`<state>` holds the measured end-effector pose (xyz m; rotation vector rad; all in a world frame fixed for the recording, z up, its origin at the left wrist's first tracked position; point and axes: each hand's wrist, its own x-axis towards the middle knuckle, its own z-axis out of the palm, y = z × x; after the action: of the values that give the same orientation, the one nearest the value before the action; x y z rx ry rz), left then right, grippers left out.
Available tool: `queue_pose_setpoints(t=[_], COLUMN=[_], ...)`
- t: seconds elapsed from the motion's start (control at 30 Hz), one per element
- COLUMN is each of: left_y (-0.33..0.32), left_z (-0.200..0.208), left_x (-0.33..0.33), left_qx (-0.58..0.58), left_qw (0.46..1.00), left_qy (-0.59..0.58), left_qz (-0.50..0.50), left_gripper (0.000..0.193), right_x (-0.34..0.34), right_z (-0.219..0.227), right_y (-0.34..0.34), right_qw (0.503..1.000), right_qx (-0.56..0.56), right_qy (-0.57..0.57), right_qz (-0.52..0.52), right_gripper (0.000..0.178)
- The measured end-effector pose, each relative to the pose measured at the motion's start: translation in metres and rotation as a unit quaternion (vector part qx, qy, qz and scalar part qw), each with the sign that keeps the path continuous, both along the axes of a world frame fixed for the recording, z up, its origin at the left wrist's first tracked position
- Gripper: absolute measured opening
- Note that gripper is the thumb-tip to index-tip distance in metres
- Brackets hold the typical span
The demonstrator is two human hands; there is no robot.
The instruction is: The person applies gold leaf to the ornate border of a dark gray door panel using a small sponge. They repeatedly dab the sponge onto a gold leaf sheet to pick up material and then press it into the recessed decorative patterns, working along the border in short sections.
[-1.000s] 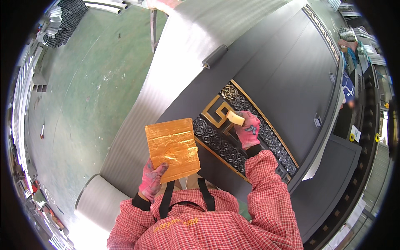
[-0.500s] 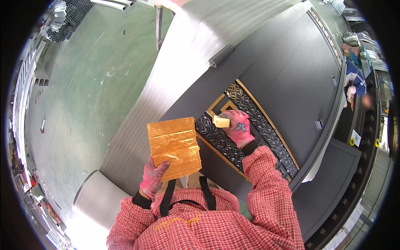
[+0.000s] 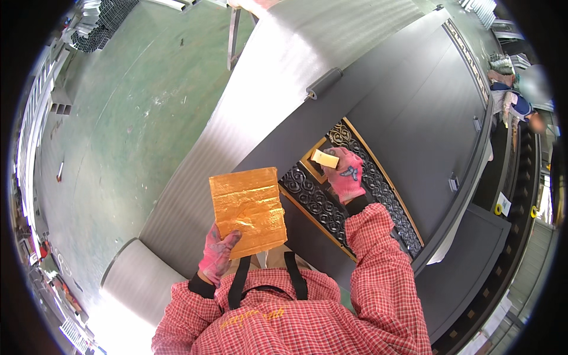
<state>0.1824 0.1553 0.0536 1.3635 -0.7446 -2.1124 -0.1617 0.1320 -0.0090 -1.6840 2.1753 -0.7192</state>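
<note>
My left hand (image 3: 217, 251), in a pink glove, grips the lower left corner of a flat board (image 3: 248, 207) coated in shiny gold paint, its thumb on top. In my gloved right hand (image 3: 348, 174) is a pale yellow sponge block (image 3: 325, 158), held over the ornamental panel of a dark grey door (image 3: 408, 106). The panel has black scrollwork (image 3: 310, 192) between gold border strips (image 3: 387, 177). Beside the sponge, a square frame moulding (image 3: 312, 158) shows gold, and some scrolls at the panel's far end (image 3: 340, 135) are gold too.
A grey cylindrical hinge (image 3: 324, 83) sticks out from the door's left edge. White foam sheeting (image 3: 248, 100) lies under the door, with a large roll (image 3: 139, 269) at lower left. Another person (image 3: 520, 109) is at far right, near a dark grey panel (image 3: 467, 266).
My right hand and the sponge have moved slightly up and to the right along the panel. The board stays in my left hand. The person at far right has shifted.
</note>
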Motion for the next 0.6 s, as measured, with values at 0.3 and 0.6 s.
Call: queue_pose_setpoints(t=[0.3, 0.6], left_y=[0.001, 0.006], left_z=[-0.005, -0.015], left_x=[0.004, 0.010], left_qx=[-0.007, -0.004], left_qw=[1.000, 0.999], left_qy=[-0.011, 0.045], left_qz=[-0.004, 0.027], left_gripper=[0.063, 0.046], right_x=[0.018, 0.019], right_z=[-0.001, -0.006], right_y=[0.008, 0.007], right_qw=[0.999, 0.999], right_qx=[-0.009, -0.010], right_qy=[0.036, 0.015], right_qz=[0.014, -0.043], right_gripper=[0.027, 0.029])
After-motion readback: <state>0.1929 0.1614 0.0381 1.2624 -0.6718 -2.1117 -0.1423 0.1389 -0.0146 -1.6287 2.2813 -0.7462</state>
